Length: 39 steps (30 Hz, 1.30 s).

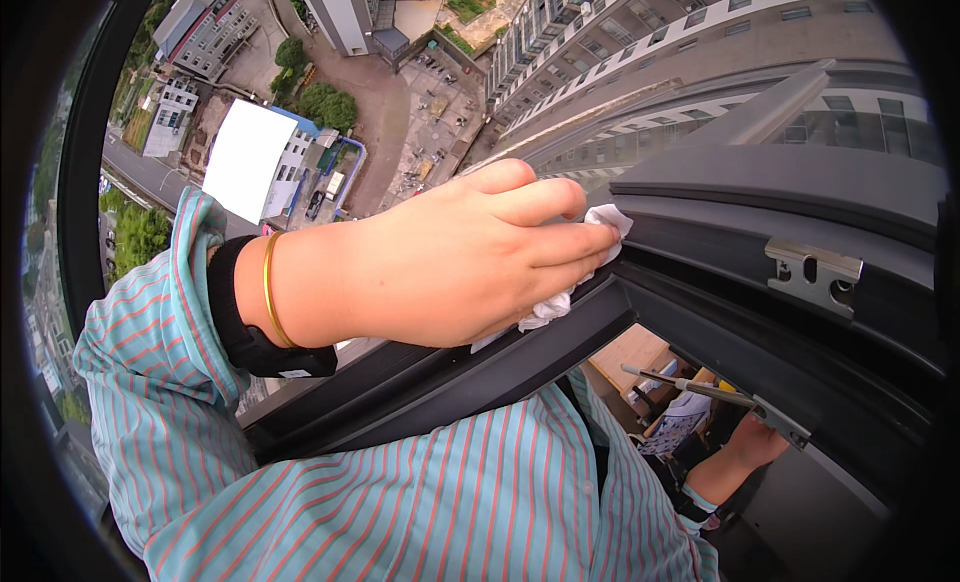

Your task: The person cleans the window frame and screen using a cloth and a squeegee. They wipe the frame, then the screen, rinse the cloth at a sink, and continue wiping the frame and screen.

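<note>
My left hand (pixel 450 259) reaches across from the left, knuckles up, and presses a crumpled white tissue or cloth (pixel 553 309) against the corner of a dark window frame (pixel 480 402). Its fingertips rest on the wad, which shows on both sides of the fingers. A gold bangle (pixel 270 289) and a black wristband (pixel 232 304) circle that wrist. At the lower right, my right hand (pixel 754 439) grips the frame beside a metal stay arm (pixel 690 385); part of its fingers is hidden.
A metal latch plate (pixel 814 276) is fixed to the frame at right. Beyond the frame is a long drop to buildings, trees (pixel 327 105) and a paved yard (pixel 435 109). Indoors, a wooden desk (pixel 628 349) shows through the gap.
</note>
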{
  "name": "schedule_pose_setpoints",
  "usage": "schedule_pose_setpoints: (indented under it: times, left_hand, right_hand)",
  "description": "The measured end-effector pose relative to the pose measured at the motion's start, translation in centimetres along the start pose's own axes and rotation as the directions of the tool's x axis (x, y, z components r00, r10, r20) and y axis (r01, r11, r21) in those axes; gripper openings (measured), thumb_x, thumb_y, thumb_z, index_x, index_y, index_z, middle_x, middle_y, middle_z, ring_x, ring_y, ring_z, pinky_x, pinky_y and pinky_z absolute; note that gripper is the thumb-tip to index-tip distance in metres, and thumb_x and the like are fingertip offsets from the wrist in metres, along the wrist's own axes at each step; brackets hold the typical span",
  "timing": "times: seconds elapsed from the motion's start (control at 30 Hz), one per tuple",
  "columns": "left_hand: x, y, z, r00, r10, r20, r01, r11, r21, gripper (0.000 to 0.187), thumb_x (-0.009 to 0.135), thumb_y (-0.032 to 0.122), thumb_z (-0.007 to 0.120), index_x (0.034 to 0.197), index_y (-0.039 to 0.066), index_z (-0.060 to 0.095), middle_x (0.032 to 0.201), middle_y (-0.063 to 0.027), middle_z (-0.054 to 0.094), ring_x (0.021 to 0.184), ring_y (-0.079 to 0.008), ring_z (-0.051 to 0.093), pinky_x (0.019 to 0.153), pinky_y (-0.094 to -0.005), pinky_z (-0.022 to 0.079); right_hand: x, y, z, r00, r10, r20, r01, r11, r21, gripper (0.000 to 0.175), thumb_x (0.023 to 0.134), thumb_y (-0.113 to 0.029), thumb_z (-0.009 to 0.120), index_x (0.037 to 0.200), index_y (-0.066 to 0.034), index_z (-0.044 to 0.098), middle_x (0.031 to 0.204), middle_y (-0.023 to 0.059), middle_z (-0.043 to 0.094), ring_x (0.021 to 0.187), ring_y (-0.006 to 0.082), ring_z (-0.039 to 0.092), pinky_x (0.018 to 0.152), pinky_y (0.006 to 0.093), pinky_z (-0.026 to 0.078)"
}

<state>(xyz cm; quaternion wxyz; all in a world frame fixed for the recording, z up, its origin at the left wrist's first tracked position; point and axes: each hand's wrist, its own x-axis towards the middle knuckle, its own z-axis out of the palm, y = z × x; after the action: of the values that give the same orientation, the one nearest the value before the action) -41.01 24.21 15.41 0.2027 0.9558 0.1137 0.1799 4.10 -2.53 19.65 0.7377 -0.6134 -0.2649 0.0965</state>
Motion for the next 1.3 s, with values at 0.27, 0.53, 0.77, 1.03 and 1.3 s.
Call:
schedule_pose_setpoints:
  times: [0.27,0.53,0.77,1.03,1.3]
  left_hand:
    - [1.8,-0.1,-1.1,0.991,0.073,0.114,-0.08,0.995,0.06,0.049,0.082,0.027,0.071,0.126,0.006,0.066,0.143,-0.0037,0.058,0.118,-0.0209,0.053,0.098,-0.0344,0.045]
    - [-1.3,1.1,-2.2,0.994,0.103,0.036,-0.104,0.994,0.019,0.021,0.081,0.02,0.065,0.098,0.006,0.069,0.132,-0.005,0.068,0.116,-0.0227,0.057,0.101,-0.035,0.05]
    - [-4.0,2.9,-4.4,0.992,0.075,0.101,-0.056,0.982,-0.178,0.018,0.076,0.017,0.068,0.089,0.005,0.069,0.116,-0.0045,0.074,0.114,-0.0258,0.062,0.101,-0.0394,0.052]
    - [-2.1,-0.5,-1.1,0.976,0.003,-0.219,-0.064,0.959,-0.275,0.017,0.078,0.015,0.069,0.091,0.004,0.068,0.124,-0.0109,0.072,0.112,-0.0272,0.066,0.088,-0.0381,0.054]
    - [1.7,-1.0,-0.6,0.984,0.18,0.018,-0.18,0.983,0.042,0.022,0.082,0.031,0.062,0.096,0.015,0.057,0.132,0.0029,0.068,0.114,-0.0176,0.051,0.085,-0.03,0.041]
  right_hand:
    - [0.2,0.2,0.9,1.0,0.016,-0.002,-0.016,1.0,-0.015,0.02,0.104,-0.013,0.051,0.108,0.0,0.065,0.081,0.0051,0.061,0.065,0.0112,0.047,0.064,0.0275,0.043]
    - [0.2,-0.2,0.9,1.0,0.02,0.008,-0.02,1.0,-0.019,0.02,0.104,-0.013,0.051,0.107,-0.0004,0.065,0.08,0.005,0.06,0.064,0.0113,0.047,0.065,0.028,0.043]
    - [0.3,0.2,0.7,1.0,0.019,-0.003,-0.02,0.999,-0.028,0.019,0.104,-0.013,0.051,0.106,-0.0007,0.064,0.079,0.0049,0.059,0.064,0.0114,0.046,0.066,0.0285,0.044]
    - [0.4,0.6,0.7,1.0,0.005,-0.021,-0.006,0.998,-0.054,0.018,0.104,-0.013,0.05,0.105,-0.0011,0.064,0.078,0.0048,0.059,0.063,0.0114,0.046,0.067,0.0291,0.044]
    - [0.4,0.5,0.6,0.999,0.008,-0.036,-0.01,0.998,-0.068,0.018,0.104,-0.013,0.05,0.104,-0.0014,0.064,0.077,0.0047,0.058,0.063,0.0115,0.046,0.068,0.0296,0.044]
